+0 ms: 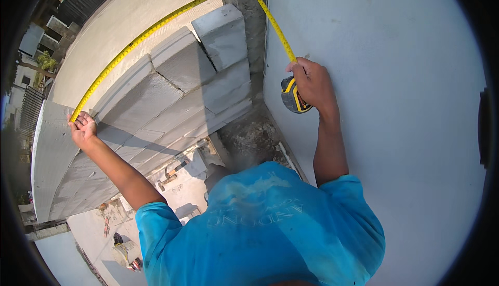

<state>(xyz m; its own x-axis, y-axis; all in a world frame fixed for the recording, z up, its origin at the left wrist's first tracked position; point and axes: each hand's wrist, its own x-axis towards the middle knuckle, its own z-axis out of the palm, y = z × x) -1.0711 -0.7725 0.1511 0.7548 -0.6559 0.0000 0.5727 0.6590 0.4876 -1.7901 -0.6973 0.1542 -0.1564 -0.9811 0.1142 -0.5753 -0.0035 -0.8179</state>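
Observation:
A yellow tape stretches along the top of a grey block wall, bends sharply at the far corner and comes down to my right hand. My left hand pinches the tape's end at the wall's near left part, beside a tall pale block. My right hand is closed on the yellow-and-black tape measure case and the tape, in front of a smooth light grey wall.
Below the block wall lie a hammer and rubble at the corner. A bucket and other small items sit at the lower left. A pale paved surface lies beyond the blocks, with fences and plants at far left.

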